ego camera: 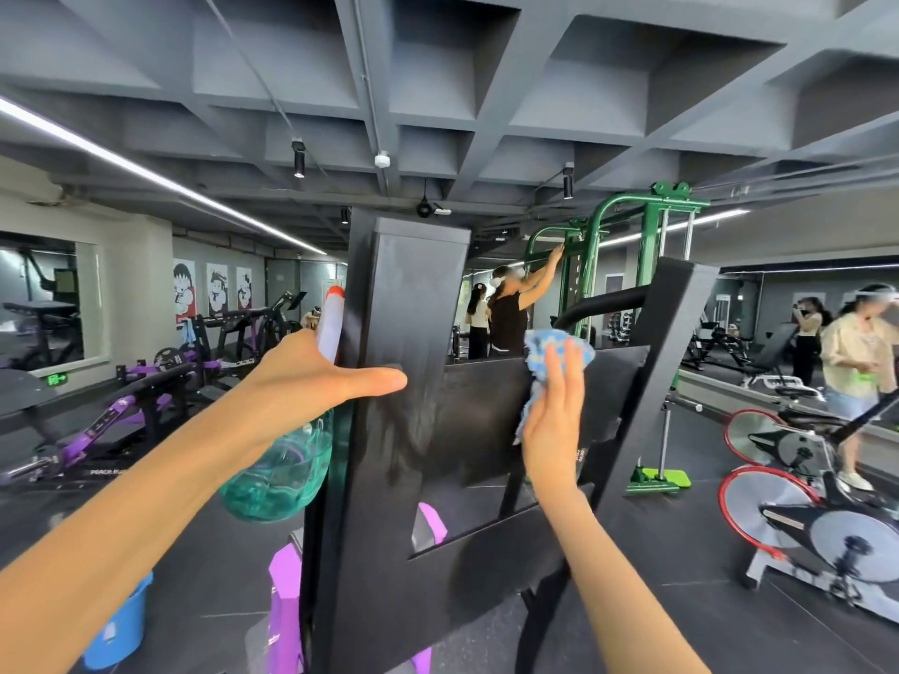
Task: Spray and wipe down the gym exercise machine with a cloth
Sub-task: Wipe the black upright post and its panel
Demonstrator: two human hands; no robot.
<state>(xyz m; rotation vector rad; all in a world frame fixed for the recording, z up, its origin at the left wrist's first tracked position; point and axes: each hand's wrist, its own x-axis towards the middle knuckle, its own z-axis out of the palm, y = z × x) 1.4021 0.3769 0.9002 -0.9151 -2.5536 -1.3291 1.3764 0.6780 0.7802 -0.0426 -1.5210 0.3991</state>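
A black steel machine frame (404,430) fills the middle of the view, with two upright posts and a flat cross plate. My left hand (311,377) grips a spray bottle (282,469) with a teal body and a white and red head, just left of the left post; my thumb lies across the front of that post. My right hand (554,415) presses a blue cloth (554,352) flat against the cross plate beside the right post, fingers straight and pointing up.
A blue bucket (119,625) stands on the floor at lower left. Purple machine parts (284,600) show below the frame. Spin bikes (802,503) stand at right, a green rack (647,294) behind. Several people stand in the background.
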